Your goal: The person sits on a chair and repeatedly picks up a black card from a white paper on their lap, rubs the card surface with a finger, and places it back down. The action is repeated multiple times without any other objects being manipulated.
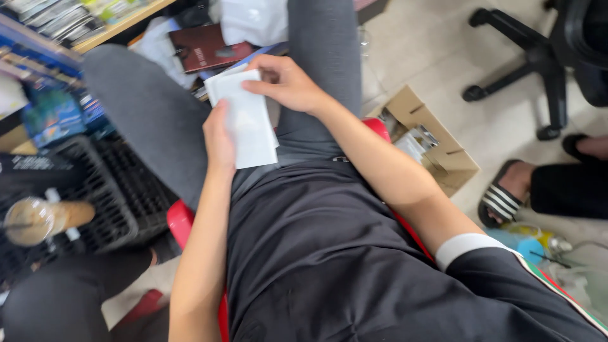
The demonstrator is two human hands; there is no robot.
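I sit on a red stool (180,221) in grey trousers and a black shirt. A small stack of white cards or envelopes (244,120) rests over my lap. My left hand (218,139) grips its left edge from below. My right hand (288,82) pinches the top right corner of the stack, fingers curled over it.
A black plastic crate (120,190) stands at my left, with a drink cup (35,220) beside it. An open cardboard box (430,145) holding packets sits on the floor at my right. Another person's sandalled foot (506,193) and an office chair base (532,57) lie further right.
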